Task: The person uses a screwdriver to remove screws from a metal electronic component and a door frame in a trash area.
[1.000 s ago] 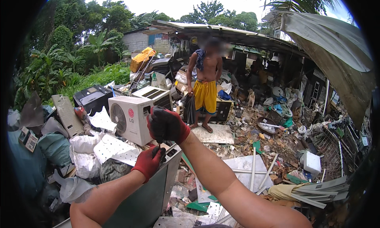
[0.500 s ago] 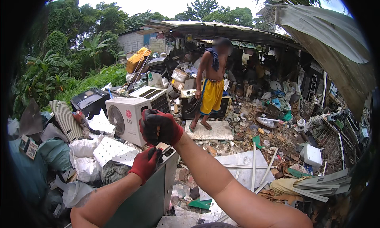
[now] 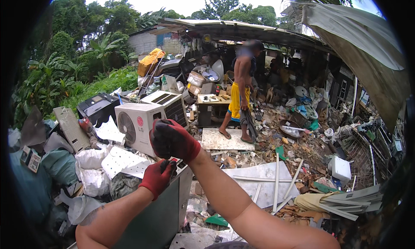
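Observation:
My right hand (image 3: 175,140), in a red glove with dark finger coating, is closed in a fist above the top of a large grey-green box-shaped appliance (image 3: 151,221). Just below it, my left hand (image 3: 159,177), gloved alike, is closed with thumb and fingers pinched together at the appliance's upper edge. Whatever the two fists grip is hidden by the gloves. Behind my right hand stands a white air-conditioner outdoor unit (image 3: 139,125) with a round fan grille. A perforated white sheet (image 3: 123,163) lies left of my left hand.
A person in yellow shorts (image 3: 237,102) stands on a pale board (image 3: 225,139) ahead. White strips (image 3: 277,182) lie over a flat grey sheet (image 3: 248,173) to the right. White sacks (image 3: 95,173) and blue-green bags (image 3: 60,167) crowd the left. Mixed scrap covers the ground.
The person ahead has turned and stepped right, with dark cloth hanging from a hand, uncovering more of the low table behind. My right fist has shifted slightly; both hands stay closed over the appliance.

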`<act>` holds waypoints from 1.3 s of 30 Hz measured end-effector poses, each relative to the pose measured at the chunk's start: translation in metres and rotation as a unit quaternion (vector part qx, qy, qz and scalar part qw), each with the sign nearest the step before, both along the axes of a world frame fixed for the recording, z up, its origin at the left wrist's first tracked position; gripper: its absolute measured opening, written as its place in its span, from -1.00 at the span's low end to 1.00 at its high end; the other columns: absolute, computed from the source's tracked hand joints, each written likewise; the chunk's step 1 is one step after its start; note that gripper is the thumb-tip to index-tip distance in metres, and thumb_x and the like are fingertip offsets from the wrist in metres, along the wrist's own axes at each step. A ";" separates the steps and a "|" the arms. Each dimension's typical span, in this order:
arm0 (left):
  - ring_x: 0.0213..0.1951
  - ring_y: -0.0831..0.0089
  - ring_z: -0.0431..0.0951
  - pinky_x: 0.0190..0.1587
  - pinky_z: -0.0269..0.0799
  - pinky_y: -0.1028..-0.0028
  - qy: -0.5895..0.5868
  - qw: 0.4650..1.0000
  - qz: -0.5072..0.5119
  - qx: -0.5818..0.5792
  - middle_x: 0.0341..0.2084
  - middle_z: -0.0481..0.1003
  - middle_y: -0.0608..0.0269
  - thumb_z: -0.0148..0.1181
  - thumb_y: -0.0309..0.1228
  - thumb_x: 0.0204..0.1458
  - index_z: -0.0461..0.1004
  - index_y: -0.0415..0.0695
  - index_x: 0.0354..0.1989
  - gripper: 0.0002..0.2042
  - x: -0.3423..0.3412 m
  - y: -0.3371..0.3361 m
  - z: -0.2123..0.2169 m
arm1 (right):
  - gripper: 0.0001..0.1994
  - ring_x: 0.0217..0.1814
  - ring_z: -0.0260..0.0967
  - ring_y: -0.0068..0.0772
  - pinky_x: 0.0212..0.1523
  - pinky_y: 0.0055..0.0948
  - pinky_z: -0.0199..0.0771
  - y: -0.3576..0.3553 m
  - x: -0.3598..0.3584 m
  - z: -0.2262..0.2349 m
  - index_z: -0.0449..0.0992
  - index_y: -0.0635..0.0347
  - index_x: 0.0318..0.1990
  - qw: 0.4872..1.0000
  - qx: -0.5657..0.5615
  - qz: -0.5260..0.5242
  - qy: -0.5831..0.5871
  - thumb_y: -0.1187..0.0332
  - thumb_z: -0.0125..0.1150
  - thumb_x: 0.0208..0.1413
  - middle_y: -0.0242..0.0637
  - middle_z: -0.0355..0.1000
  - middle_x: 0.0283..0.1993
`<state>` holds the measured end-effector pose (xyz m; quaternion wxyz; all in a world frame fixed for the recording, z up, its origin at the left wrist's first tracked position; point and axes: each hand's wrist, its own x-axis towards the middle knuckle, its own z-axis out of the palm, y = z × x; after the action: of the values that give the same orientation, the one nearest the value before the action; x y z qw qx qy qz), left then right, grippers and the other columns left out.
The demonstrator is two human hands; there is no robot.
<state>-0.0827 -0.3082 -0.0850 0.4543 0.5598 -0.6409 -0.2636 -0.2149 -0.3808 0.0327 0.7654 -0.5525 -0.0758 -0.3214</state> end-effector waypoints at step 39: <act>-0.23 0.09 0.68 -0.19 0.50 0.29 0.005 1.000 0.016 -0.013 -0.34 0.63 -0.03 0.09 -0.31 0.26 0.54 -0.19 -0.12 -0.78 0.006 -0.001 -0.005 | -0.69 -0.51 0.33 -0.65 -0.47 -0.56 0.39 0.007 0.017 -0.001 0.42 0.16 -0.18 0.957 -0.044 -0.276 0.081 0.09 0.25 0.28 -0.43 0.36 -0.43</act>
<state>-0.0771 -0.3096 -0.0901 0.4689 0.5629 -0.6330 -0.2503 -0.1978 -0.3736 0.0320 0.6251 -0.6091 0.1276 -0.4710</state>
